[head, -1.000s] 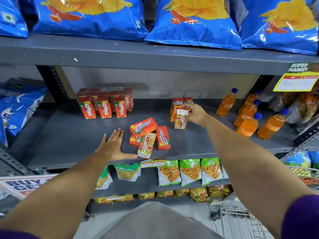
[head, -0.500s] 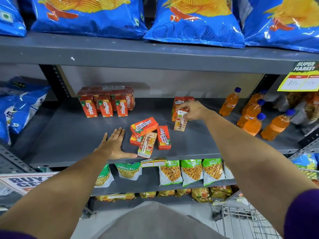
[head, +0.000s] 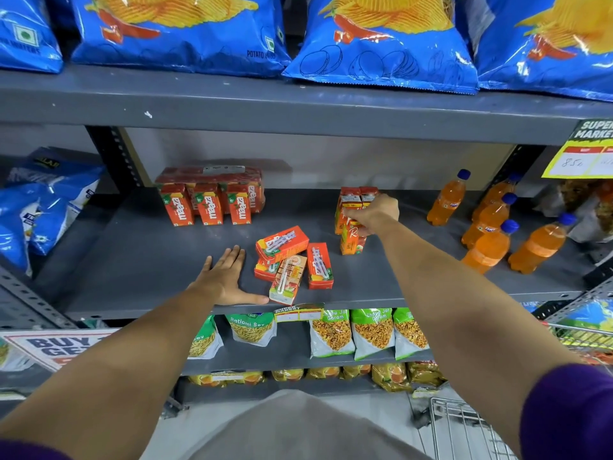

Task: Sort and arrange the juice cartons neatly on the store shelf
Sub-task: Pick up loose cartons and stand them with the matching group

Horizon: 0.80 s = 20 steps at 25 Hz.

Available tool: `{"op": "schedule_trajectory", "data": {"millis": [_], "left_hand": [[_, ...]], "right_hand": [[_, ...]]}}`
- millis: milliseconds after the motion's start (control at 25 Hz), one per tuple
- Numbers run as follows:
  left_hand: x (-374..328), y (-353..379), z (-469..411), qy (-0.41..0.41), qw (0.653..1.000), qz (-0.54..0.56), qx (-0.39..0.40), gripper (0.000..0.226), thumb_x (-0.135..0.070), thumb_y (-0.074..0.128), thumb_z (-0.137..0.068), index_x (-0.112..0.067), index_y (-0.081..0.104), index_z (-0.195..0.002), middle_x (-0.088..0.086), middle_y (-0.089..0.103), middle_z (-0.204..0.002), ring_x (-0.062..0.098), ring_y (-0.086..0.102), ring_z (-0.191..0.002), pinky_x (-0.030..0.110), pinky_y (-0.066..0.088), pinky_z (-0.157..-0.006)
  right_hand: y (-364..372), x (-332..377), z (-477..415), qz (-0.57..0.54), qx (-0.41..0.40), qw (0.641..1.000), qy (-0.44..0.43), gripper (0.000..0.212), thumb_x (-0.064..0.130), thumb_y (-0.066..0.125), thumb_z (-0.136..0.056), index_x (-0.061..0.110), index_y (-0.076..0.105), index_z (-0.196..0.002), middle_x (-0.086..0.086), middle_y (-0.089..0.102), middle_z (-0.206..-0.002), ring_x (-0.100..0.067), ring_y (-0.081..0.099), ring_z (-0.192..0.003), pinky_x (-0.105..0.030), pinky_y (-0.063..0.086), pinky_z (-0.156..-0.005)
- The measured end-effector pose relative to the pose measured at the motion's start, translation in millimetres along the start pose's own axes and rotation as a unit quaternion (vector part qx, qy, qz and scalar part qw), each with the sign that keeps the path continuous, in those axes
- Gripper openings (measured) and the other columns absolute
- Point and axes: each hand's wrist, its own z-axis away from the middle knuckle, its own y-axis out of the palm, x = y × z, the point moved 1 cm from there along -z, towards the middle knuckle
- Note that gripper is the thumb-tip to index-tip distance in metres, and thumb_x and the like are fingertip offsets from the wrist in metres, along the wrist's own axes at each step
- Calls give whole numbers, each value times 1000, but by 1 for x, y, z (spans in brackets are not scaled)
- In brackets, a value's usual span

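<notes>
On the grey middle shelf (head: 139,260), my right hand (head: 376,214) grips the top of an upright orange juice carton (head: 352,240), which stands in front of other upright cartons (head: 356,199). My left hand (head: 224,277) lies flat and open on the shelf, just left of a loose heap of orange cartons (head: 292,260) lying on their sides. A neat block of red-orange Maaza cartons (head: 210,200) stands at the back left of the shelf.
Orange soda bottles (head: 491,234) with blue caps stand to the right on the same shelf. Blue chip bags (head: 381,38) fill the shelf above, and snack packets (head: 351,333) line the shelf below. A wire trolley (head: 464,426) is at lower right.
My right hand has set its carton down upright in front of the standing cartons, turning its front face outward. My left hand has stayed flat on the shelf.
</notes>
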Motion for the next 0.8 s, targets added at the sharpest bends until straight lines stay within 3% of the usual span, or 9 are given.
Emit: {"op": "schedule_trajectory", "data": {"millis": [160,280,600,680,800], "left_hand": [[0,2,0,-1,1000,-5,-8,144,-100,31,-39,-19,-13,-149,2,-15,-160,20,-13,-147,51,-5,-118],[1,3,-1,-1,1000,-4,-11,145,-101,29,-37,-19,-13,-149,2,-16,-160,20,-13,-147,51,-5,-118],[1,4,-1,1,1000,-2,-19,144,-101,30,-39,-19,-12,-150,1,-15,-160,21,-12,-147,51,-6,-118],[1,5,0,1,1000,0,-18,143,-100,31,-40,-19,-12,-149,1,-15,-160,20,-13,-147,51,-7,-118],[2,6,0,3,1000,5,-23,142,-100,32,-41,-19,-12,-149,1,-16,-160,20,-13,-147,51,-8,-118]], "right_hand": [[3,-8,3,42,7,999,18,53,56,73,-71,18,56,-104,-2,71,-101,-15,65,-55,-18,41,-38],[2,-10,3,50,5,999,8,51,59,70,-73,20,58,-104,0,72,-99,-9,58,-44,-11,30,-31],[0,-18,7,-9,21,1000,8,53,58,71,-71,19,55,-104,-2,65,-99,-16,67,-68,-23,51,-46],[1,-25,10,-30,-13,999,13,56,61,68,-73,14,62,-102,-3,69,-97,-20,71,-79,-29,58,-58],[8,-39,25,-39,-115,993,6,56,62,58,-80,8,65,-89,-9,71,-88,-25,70,-76,-36,59,-67]]}}
